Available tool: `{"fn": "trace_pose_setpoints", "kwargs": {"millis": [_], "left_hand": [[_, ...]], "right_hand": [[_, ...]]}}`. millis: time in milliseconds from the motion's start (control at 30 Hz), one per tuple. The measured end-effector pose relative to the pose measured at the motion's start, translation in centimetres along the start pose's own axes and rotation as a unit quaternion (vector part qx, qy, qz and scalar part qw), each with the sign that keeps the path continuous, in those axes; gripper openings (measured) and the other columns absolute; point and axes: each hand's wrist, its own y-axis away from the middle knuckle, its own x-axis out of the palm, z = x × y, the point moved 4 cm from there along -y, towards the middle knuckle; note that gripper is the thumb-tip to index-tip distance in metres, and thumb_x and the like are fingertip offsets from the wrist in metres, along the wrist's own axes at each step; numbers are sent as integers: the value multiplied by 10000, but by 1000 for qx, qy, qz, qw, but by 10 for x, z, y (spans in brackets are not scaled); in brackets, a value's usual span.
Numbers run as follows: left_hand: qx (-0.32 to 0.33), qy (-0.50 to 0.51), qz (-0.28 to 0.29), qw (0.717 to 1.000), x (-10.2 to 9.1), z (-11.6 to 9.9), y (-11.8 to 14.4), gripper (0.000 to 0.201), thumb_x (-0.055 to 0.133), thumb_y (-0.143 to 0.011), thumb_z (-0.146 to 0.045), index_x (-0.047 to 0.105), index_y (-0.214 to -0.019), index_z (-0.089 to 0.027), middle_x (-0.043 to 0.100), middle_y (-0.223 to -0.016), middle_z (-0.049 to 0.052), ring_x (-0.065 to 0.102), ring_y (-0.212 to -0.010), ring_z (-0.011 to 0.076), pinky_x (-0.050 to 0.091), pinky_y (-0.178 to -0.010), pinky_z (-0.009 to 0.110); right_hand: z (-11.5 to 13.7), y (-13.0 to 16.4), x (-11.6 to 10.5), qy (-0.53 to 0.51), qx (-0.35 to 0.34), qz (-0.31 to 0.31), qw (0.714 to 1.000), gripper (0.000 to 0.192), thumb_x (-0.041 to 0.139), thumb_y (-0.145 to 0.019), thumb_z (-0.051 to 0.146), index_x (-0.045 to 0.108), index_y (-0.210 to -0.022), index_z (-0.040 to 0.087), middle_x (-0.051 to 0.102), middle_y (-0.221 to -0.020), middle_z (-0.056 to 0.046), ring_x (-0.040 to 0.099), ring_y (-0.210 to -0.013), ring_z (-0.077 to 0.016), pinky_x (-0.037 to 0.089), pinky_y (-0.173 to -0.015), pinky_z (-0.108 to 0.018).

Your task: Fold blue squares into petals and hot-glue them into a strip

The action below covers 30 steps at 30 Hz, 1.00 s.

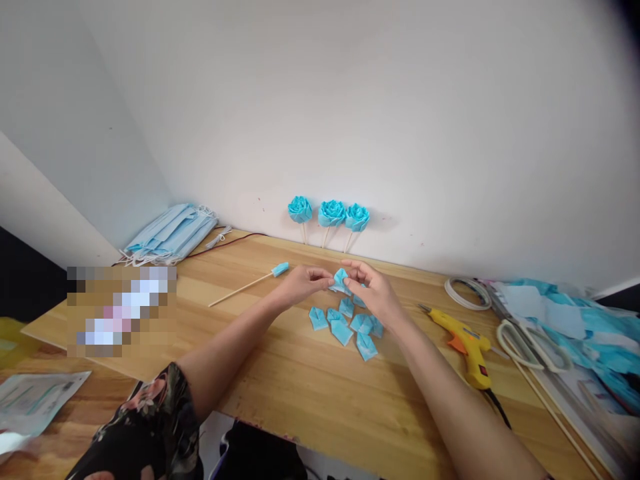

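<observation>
Both hands meet over the middle of the wooden table (310,387). My left hand (303,281) and my right hand (373,288) pinch the same small folded blue petal piece (341,279) between their fingertips, just above the tabletop. Below the hands lie several more folded blue petal pieces (350,327), scattered close together. A wooden stick with a blue bud on its tip (250,285) lies to the left of my left hand. Three finished blue roses on sticks (330,215) lean against the wall behind.
A stack of blue face masks (173,233) sits at the back left. To the right lie a yellow glue gun (465,343), white scissors (530,347), a coil of white cord (467,293), thin sticks and blue fabric scraps (590,327). A blurred patch (121,310) covers part of the left side.
</observation>
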Motion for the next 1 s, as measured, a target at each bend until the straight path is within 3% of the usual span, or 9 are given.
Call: {"fn": "trace_pose_setpoints", "kwargs": {"millis": [367, 700, 1000], "left_hand": [[-7, 41, -31, 999, 1, 0, 0, 309, 719, -661, -435, 710, -698, -128, 656, -661, 15, 549, -636, 122, 409, -633, 240], [-9, 54, -34, 998, 5, 1, 0, 294, 715, -678, -391, 661, -785, -123, 608, -663, -4, 504, -609, 95, 358, -602, 228], [-19, 67, -34, 997, 9, 1, 1, 273, 702, -679, -387, 625, -731, -130, 608, -697, 2, 521, -656, 108, 366, -648, 242]], "right_hand": [[8, 2, 3, 53, -28, 4, 998, 406, 563, -767, 254, 589, -1162, 165, 612, -772, -6, 569, -701, -138, 451, -657, -262], [14, 4, 4, 69, -42, 12, 997, 396, 558, -780, 250, 573, -1168, 171, 587, -746, 11, 557, -690, -135, 452, -678, -268], [16, 7, 7, 110, -60, 13, 992, 399, 553, -769, 219, 585, -1166, 191, 595, -751, 15, 559, -700, -138, 458, -724, -285]]}}
